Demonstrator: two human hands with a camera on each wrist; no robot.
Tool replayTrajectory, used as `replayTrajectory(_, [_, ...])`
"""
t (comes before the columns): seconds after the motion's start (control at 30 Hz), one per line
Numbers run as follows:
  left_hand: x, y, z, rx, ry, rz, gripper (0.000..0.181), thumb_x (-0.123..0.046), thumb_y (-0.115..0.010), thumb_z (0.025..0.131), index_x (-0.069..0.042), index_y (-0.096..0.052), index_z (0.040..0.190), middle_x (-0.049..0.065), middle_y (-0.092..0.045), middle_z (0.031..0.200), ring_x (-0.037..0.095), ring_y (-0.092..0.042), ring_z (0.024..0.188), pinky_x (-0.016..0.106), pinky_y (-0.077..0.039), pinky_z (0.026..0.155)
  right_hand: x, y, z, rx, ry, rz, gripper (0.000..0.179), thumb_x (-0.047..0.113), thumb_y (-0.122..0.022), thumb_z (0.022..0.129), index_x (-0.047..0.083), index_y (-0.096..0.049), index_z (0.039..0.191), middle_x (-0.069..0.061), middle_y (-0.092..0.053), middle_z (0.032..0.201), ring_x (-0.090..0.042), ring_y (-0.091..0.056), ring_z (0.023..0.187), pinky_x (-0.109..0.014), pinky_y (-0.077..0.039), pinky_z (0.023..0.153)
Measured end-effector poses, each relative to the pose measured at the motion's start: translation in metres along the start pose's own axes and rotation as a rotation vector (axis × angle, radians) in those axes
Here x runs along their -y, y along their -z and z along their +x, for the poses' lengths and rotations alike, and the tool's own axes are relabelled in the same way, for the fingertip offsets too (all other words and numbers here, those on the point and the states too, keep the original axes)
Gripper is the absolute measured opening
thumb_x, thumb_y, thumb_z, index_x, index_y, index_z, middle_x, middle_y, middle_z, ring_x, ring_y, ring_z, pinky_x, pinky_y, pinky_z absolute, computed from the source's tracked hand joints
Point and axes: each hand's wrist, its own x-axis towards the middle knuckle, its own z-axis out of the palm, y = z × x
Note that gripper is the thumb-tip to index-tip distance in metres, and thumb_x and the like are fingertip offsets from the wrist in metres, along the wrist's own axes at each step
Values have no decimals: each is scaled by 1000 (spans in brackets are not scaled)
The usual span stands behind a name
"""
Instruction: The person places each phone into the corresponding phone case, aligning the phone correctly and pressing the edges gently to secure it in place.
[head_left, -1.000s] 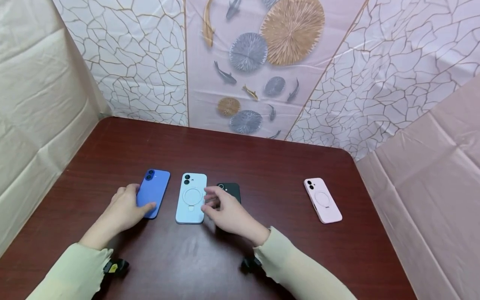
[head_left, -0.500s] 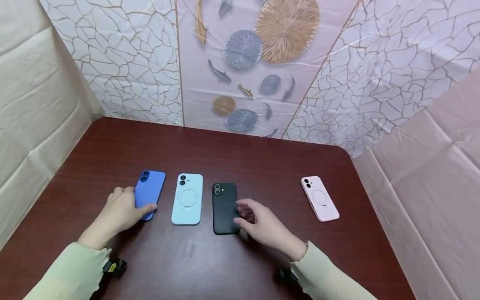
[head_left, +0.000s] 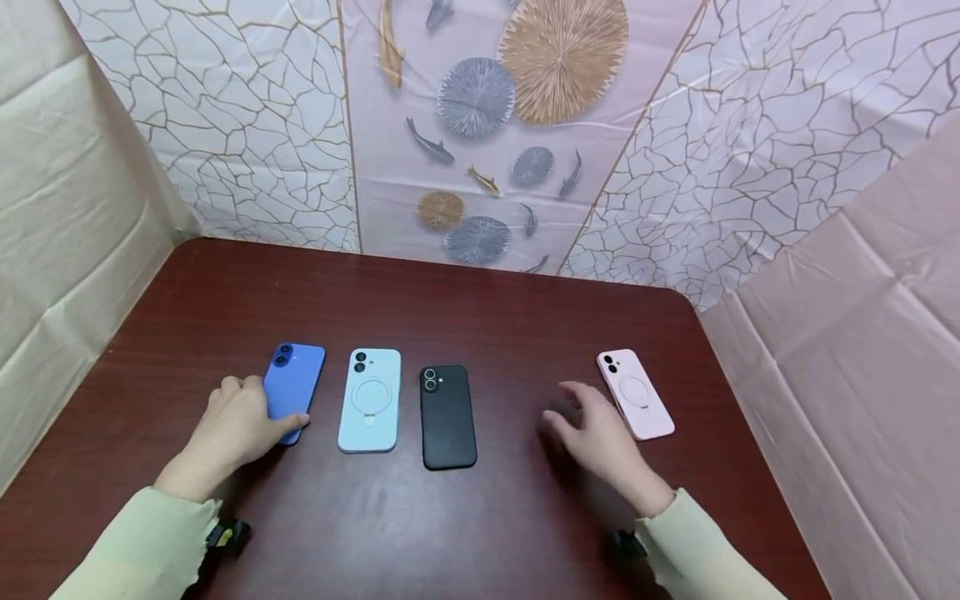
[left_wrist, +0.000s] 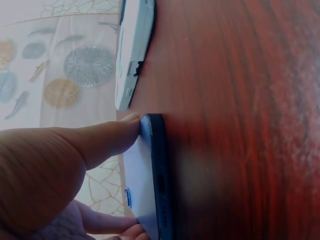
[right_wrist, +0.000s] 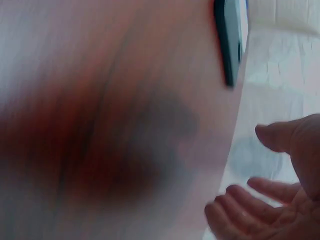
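Note:
On the left of the table, my left hand (head_left: 236, 425) holds the blue smartphone (head_left: 296, 379) by its two long sides, thumb on the right edge and fingers on the left. The left wrist view shows the thumb (left_wrist: 107, 142) against a corner of that phone, which lies back up. My right hand (head_left: 600, 433) hovers above the table, fingers apart and nothing between them. Just beyond it, on the right, lies a pink smartphone (head_left: 637, 393) with a ring on its back. A black smartphone (head_left: 448, 421) and a light blue smartphone (head_left: 370, 404) lie between my hands.
The dark red wooden table (head_left: 517, 325) has a rounded far right corner. Behind it hangs a patterned cloth (head_left: 262, 125). Pale cloth walls (head_left: 847, 333) close off both sides.
My right hand has moved right, from beside the light blue phone, past the black phone, to near the pink one. The black phone is now uncovered. My left hand stays on the blue phone.

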Motion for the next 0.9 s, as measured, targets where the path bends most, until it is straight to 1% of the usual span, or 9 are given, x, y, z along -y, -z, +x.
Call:
replayTrajectory(0.1, [0,2,0,5,-6,24,95,-50,-77,76,28,-40,114,38,-41,94,51,-44,87,56,-41,73,-20,15,8,-37,-85,-19,56,27,-72,88,-5,-53,129,-24,-61,117,-37,-57,109,-51,-43,92])
replayTrajectory(0.27, [-1,6,2,27,-12,41,94,-51,-77,76,29,-41,112,37,-42,91,49,-47,81,56,-44,70,-45,39,16,-79,-239,-88,61,30,-69,89,-9,-48,132,-33,-54,118,-46,-52,106,-56,-40,89])
replayTrajectory(0.33, [-2,6,4,35,-7,45,95,-52,-76,77,29,-40,112,36,-42,90,47,-48,80,56,-46,69,-53,46,17,-73,-289,-116,64,32,-67,89,-10,-45,133,-35,-51,119,-50,-49,105,-58,-39,88])
replayTrajectory(0.47, [-4,7,7,35,5,54,95,-55,-75,76,28,-39,108,35,-44,88,44,-51,77,55,-47,68,-65,54,19,-24,-361,-147,70,35,-66,89,-13,-41,134,-38,-47,121,-54,-44,105,-61,-37,87])
replayTrajectory(0.57, [-5,10,11,56,19,45,96,-55,-75,75,27,-37,107,34,-44,87,43,-52,77,54,-47,67,-73,55,19,10,-396,-166,73,36,-65,89,-16,-40,133,-40,-46,119,-56,-43,104,-61,-37,86])
replayTrajectory(0.67, [-5,13,15,109,44,22,98,-57,-74,75,27,-36,109,35,-46,89,43,-52,78,53,-48,67,-82,51,18,29,-398,-191,72,35,-67,88,-19,-42,129,-41,-47,115,-56,-45,101,-60,-37,85])
replayTrajectory(0.77, [-3,16,19,176,84,-1,103,-60,-73,74,27,-34,112,36,-46,93,43,-52,81,53,-47,69,-90,47,17,35,-395,-214,71,33,-69,86,-20,-44,126,-41,-49,112,-55,-45,100,-60,-37,85])
replayTrajectory(0.9, [1,16,23,226,120,-16,109,-64,-72,72,28,-33,114,37,-47,96,43,-52,83,52,-47,71,-97,45,18,48,-398,-244,67,33,-71,85,-20,-48,120,-40,-52,108,-53,-46,99,-59,-37,84])
